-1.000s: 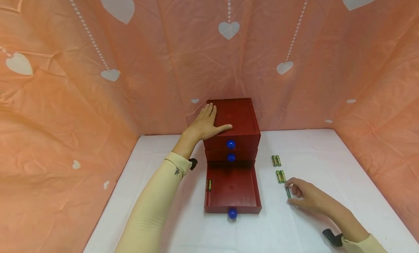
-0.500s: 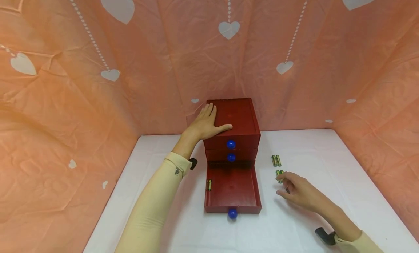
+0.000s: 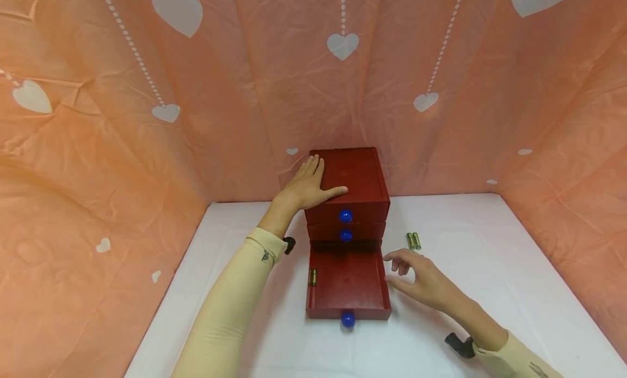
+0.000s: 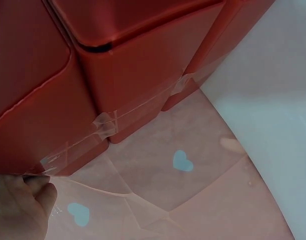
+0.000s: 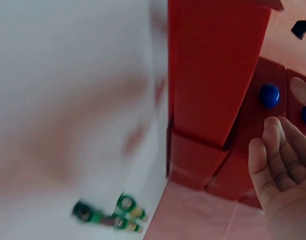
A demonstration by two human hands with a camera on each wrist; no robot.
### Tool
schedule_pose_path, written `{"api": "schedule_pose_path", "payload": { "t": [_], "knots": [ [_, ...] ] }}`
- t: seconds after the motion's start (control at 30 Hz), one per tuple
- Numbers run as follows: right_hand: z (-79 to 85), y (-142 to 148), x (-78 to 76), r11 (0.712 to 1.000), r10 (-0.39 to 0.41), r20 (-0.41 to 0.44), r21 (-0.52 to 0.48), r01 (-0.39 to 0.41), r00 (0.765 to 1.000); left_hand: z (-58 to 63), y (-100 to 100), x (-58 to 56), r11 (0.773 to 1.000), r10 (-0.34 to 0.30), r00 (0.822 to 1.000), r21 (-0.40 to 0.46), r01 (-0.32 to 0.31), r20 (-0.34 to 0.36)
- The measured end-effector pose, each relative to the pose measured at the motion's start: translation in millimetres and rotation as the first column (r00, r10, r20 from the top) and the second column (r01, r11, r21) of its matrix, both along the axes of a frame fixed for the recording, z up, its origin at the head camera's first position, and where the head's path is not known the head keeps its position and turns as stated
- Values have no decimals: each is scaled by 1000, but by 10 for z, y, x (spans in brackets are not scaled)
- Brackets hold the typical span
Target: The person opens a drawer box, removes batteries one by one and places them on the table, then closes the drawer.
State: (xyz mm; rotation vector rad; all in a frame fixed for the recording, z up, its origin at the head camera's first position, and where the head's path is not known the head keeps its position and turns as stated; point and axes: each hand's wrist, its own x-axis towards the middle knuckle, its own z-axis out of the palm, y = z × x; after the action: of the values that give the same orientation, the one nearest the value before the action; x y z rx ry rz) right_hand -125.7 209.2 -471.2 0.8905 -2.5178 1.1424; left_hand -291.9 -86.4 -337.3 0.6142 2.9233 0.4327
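My left hand (image 3: 305,189) rests with spread fingers on top of the dark red drawer cabinet (image 3: 355,174). In the left wrist view its fingers (image 4: 43,197) lie against the cabinet's edge. The bottom drawer (image 3: 348,291) is pulled out, with a small green-and-gold battery (image 3: 314,277) by its left wall. My right hand (image 3: 418,277) hovers at the drawer's right wall, thumb and index finger a little apart. Whether it holds a battery cannot be made out, even in the right wrist view, where its fingers (image 5: 280,160) are bent. Two batteries (image 3: 413,241) lie on the table behind it.
Blue knobs (image 3: 345,215) mark the two upper drawers, both pushed in. The pulled-out drawer's own knob (image 3: 348,320) points forward. A white cloth (image 3: 470,231) covers the table, and a peach heart-patterned sheet (image 3: 264,95) hangs behind and at both sides.
My right hand has moved left from the batteries on the table, where it was at a single battery, to the drawer's right wall. My left hand has stayed put.
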Motion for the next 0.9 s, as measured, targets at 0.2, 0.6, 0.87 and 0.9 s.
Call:
{"api": "schedule_pose_path", "payload": {
  "t": [0.2, 0.6, 0.87, 0.9],
  "knots": [
    [6, -194, -27, 1000, 25, 46, -1, -25, 999, -20, 6, -14, 1000, 0, 1000, -2, 0, -6],
    [11, -541, -63, 999, 32, 180, 26, -37, 983, -10, 10, -9, 1000, 12, 1000, 2, -12, -3],
    [-1, -757, -107, 997, 16, 211, 65, -31, 977, -7, -2, 4, 1000, 12, 1000, 14, -12, 4],
    [-3, -781, -113, 997, 17, 212, 67, -32, 977, -8, -1, 4, 1000, 12, 1000, 16, -12, 4]
  ]
}}
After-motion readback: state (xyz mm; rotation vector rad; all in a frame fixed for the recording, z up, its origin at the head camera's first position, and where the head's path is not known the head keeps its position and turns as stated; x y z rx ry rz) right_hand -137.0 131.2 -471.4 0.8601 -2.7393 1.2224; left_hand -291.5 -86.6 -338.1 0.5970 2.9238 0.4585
